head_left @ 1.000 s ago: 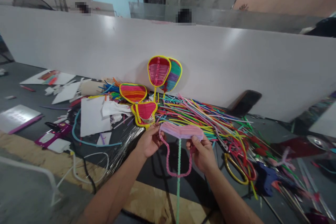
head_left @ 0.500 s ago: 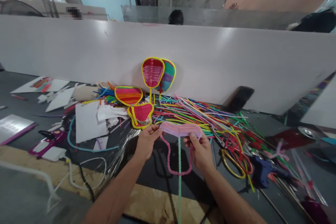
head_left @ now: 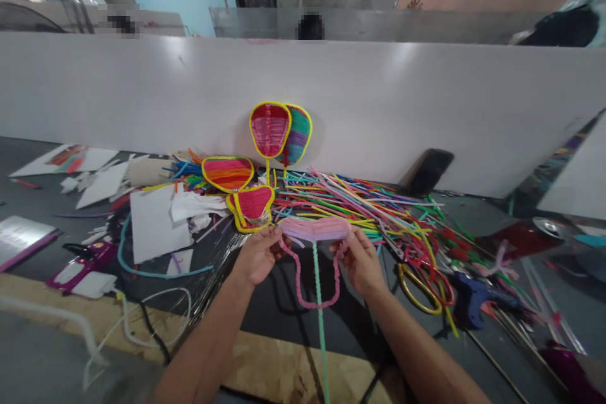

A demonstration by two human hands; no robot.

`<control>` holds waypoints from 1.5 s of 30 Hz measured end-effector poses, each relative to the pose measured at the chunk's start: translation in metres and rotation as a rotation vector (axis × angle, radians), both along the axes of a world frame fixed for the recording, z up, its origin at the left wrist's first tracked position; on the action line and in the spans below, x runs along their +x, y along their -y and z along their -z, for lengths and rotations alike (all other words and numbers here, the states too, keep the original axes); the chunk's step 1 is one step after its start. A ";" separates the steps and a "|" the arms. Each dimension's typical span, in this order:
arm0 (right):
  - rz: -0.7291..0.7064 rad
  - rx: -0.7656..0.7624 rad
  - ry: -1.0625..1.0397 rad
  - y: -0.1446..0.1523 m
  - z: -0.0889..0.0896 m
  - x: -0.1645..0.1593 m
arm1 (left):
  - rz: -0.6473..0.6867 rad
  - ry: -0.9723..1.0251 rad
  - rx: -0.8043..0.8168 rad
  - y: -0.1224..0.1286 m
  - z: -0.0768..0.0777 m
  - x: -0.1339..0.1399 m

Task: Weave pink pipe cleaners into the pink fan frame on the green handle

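Observation:
Between my two hands is a pipe-cleaner craft piece, a band of pink and lilac rows on a twisted pink outline that hangs below as a U-shaped loop. A mint green twisted stem runs down from its middle, across the loop's bottom. My left hand pinches the piece's left end. At the right end, my right hand has thumb and fingers closed on the outline. A lilac strand end sticks out under the band near my left fingers. Just behind lies a heap of coloured pipe cleaners.
Two yellow-rimmed fans lean on the white partition. A yellow-rimmed bow-like piece lies left of them. Gold-handled scissors, a blue glue gun and a red can are at right; a dark phone stands behind.
The band has tilted, and its lilac lower edge shows more. My right hand has shifted its grip from the band's face to the outline at the right end. The view has shifted slightly.

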State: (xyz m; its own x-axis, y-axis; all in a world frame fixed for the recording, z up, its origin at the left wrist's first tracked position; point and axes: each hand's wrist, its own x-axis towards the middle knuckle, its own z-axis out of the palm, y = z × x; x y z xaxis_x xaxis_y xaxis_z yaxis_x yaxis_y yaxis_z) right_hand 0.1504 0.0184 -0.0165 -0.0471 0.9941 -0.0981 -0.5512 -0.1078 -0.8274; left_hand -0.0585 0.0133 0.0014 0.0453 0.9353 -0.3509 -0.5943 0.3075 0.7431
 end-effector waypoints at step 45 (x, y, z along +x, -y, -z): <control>-0.087 0.113 0.295 -0.018 -0.016 0.034 | -0.031 0.036 0.170 -0.005 -0.002 -0.007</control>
State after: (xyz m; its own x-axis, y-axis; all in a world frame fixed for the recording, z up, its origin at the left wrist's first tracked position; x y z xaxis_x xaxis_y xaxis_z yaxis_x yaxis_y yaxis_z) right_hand 0.1844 0.0368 -0.0004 -0.1182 0.9929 -0.0096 -0.2784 -0.0424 -0.9595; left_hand -0.0653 0.0179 0.0037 0.0249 0.9821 -0.1866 -0.6291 0.1605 0.7606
